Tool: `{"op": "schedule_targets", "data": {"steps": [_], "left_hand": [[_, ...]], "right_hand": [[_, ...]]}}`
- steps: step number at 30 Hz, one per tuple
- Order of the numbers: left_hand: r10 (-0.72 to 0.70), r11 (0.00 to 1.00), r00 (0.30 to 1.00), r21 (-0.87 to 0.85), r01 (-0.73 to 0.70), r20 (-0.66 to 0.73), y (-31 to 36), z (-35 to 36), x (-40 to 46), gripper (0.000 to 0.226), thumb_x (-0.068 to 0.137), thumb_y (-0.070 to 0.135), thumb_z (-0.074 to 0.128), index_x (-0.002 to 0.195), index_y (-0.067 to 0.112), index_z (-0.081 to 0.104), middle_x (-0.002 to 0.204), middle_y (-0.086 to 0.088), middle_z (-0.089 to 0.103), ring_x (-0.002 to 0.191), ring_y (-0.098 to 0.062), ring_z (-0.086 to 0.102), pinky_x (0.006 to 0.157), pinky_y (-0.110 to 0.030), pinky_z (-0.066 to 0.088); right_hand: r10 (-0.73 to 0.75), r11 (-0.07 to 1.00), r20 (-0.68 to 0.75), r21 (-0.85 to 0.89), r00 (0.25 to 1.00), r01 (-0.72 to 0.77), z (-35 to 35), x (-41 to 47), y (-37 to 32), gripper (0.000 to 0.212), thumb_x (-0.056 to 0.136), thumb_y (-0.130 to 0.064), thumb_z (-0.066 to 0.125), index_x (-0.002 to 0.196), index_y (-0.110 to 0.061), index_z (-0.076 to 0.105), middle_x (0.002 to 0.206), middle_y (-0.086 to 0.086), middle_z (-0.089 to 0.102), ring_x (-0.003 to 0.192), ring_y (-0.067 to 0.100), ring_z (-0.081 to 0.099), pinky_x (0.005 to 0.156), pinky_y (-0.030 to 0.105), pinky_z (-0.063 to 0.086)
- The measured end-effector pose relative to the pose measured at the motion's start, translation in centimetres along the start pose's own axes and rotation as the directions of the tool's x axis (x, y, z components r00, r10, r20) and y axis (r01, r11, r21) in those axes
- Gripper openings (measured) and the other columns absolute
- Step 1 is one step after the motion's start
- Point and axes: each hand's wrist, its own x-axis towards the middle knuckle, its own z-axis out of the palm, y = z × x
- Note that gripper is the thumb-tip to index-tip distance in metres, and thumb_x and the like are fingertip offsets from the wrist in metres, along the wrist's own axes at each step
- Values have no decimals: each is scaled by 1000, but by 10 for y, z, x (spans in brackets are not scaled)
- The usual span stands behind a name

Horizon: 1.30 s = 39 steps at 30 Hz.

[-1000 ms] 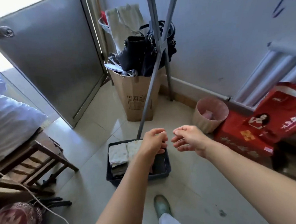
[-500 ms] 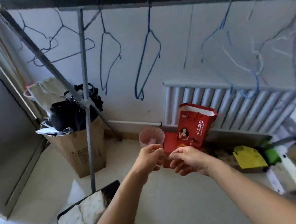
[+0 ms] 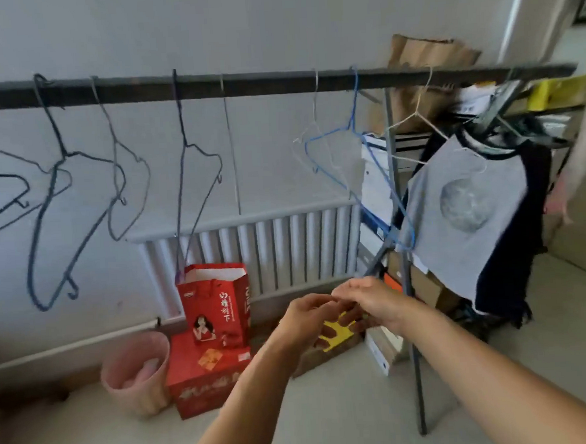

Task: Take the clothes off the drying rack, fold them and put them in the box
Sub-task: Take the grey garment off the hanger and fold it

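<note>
The drying rack's dark bar (image 3: 276,84) runs across the view with several bare wire hangers (image 3: 193,180) on it. At its right end a grey T-shirt with a round moon print (image 3: 463,218) hangs on a pale hanger, with a dark garment (image 3: 519,242) behind it. My left hand (image 3: 308,318) and my right hand (image 3: 375,297) meet in front of me, well below the bar, fingers loosely bent and touching, holding nothing I can see. The box is out of view.
A white radiator (image 3: 286,253) lines the wall. Below it stand a red gift bag (image 3: 218,305) on a red carton (image 3: 205,374), a pink bin (image 3: 136,372) and a yellow object (image 3: 336,334). Stacked boxes (image 3: 375,189) crowd the right, by the rack's leg (image 3: 410,317).
My view has swung up and to the right, from the box of folded clothes on the floor to the rack bar. Both hands have stayed together in front of me.
</note>
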Motion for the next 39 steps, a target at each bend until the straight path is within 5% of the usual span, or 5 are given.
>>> {"op": "schedule_targets", "data": {"steps": [13, 19, 23, 30, 39], "left_hand": [[122, 990, 970, -99, -103, 208, 139, 211, 92, 36, 98, 22, 57, 132, 21, 46, 94, -4, 70, 62, -12, 60, 55, -24, 49], [222, 974, 965, -64, -215, 140, 202, 223, 119, 53, 99, 19, 56, 147, 21, 34, 97, -5, 61, 67, -14, 61, 61, -26, 53], [261, 965, 957, -42, -257, 131, 221, 209, 131, 51, 97, 20, 59, 145, 21, 38, 107, -8, 61, 68, -15, 63, 61, -26, 54], [278, 961, 957, -14, -277, 81, 224, 183, 144, 44, 97, 20, 60, 138, 17, 45, 110, -14, 64, 67, -15, 63, 59, -25, 53], [367, 928, 928, 36, -370, 68, 220, 169, 152, 28, 99, 18, 56, 126, 11, 59, 92, -5, 69, 67, -15, 63, 66, -28, 53]], "right_hand": [[-133, 990, -403, -21, 905, 136, -233, -5, -21, 15, 96, -18, 56, 96, -9, 69, 89, 12, 71, 76, 21, 64, 62, 29, 53], [-346, 930, -705, -171, 619, 325, -297, 19, -63, 16, 94, -11, 52, 89, -7, 66, 82, 11, 68, 58, 16, 59, 55, 27, 46], [-509, 847, -798, -531, 322, 24, -339, 45, -84, 21, 93, -15, 48, 108, -13, 63, 117, 12, 60, 111, 34, 53, 88, 44, 46], [-269, 794, -727, -539, 632, -282, -362, 87, -97, 49, 98, -24, 46, 143, -9, 35, 143, 18, 45, 128, 41, 46, 102, 48, 38], [-540, 784, -747, -614, 387, -91, -368, 76, -85, 18, 90, -1, 45, 77, -12, 49, 94, 14, 53, 85, 35, 54, 59, 34, 28]]}}
